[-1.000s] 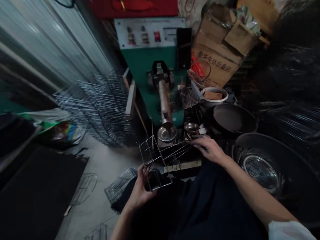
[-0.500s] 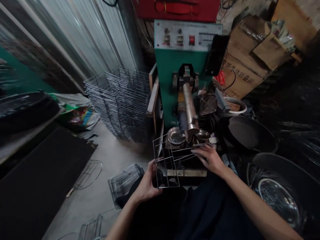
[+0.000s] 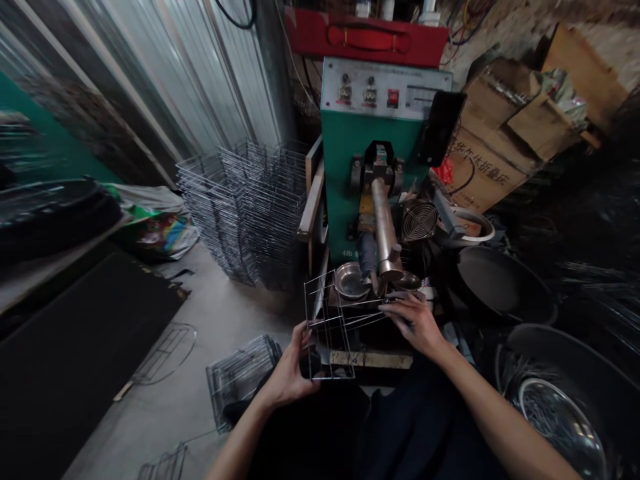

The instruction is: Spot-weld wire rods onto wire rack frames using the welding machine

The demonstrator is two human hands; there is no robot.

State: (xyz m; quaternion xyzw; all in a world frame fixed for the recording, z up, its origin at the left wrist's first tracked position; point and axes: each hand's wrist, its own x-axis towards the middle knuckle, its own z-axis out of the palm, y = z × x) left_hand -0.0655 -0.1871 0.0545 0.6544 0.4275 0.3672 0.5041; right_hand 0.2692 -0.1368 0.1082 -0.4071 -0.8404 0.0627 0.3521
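My left hand (image 3: 289, 373) grips the near end of a rectangular wire basket frame (image 3: 327, 331), whose thin steel rods run across to my right hand (image 3: 413, 324). The right fingers close on the rods' far ends, just in front of a shallow steel dish (image 3: 351, 281). Directly above the frame sits the steel arm of a green spot-welding machine (image 3: 373, 147). The frame's lower edge hangs over a wooden strip (image 3: 373, 359) on the machine's front.
Stacked wire racks (image 3: 245, 213) stand left of the machine, with loose racks (image 3: 240, 380) on the concrete floor. To the right are a fan guard (image 3: 419, 221), a black wok (image 3: 500, 283), a large basin of wire pieces (image 3: 560, 417) and cardboard boxes (image 3: 490, 153).
The view has swung up and right compared with a second ago, bringing more of the machine in sight. The wire frame now stands straighter between my hands, which still hold it.
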